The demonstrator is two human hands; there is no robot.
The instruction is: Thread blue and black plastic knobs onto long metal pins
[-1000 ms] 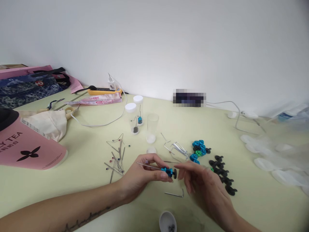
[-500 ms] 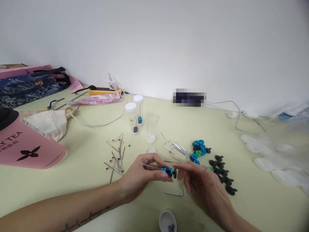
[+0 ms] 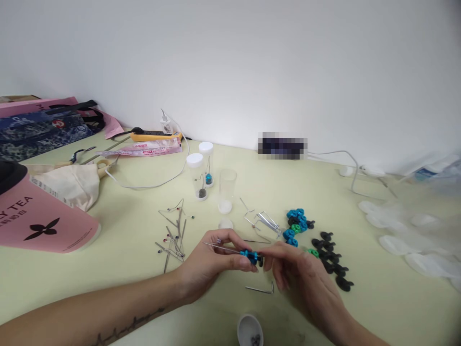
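Observation:
My left hand [image 3: 207, 262] is closed, thumb and fingers pinching a small blue cylindrical metal part [image 3: 247, 254]. From its left end runs a thin metal rod [image 3: 224, 248], with a small purple bead near the rod's tip. A dark round piece [image 3: 261, 261] sits at the blue part's right end. My right hand [image 3: 306, 266] is closed against that dark piece, its index finger and thumb on it; the exact grip is partly hidden. Below both hands lies an L-shaped hex key [image 3: 260, 290]. A white bowl [image 3: 244, 324] nearer me holds small metal bits.
Bent wires with coloured beads [image 3: 176, 240] lie left of my hands. Clear tubes [image 3: 227, 185] stand behind. Blue parts [image 3: 296, 212] and black parts [image 3: 331, 254] are on the right, by plastic bags [image 3: 414, 235]. A pink cup [image 3: 54, 211] is at left.
My right fingers have turned the dark round piece slightly and moved a little closer around it. My left hand holds the blue part in the same place.

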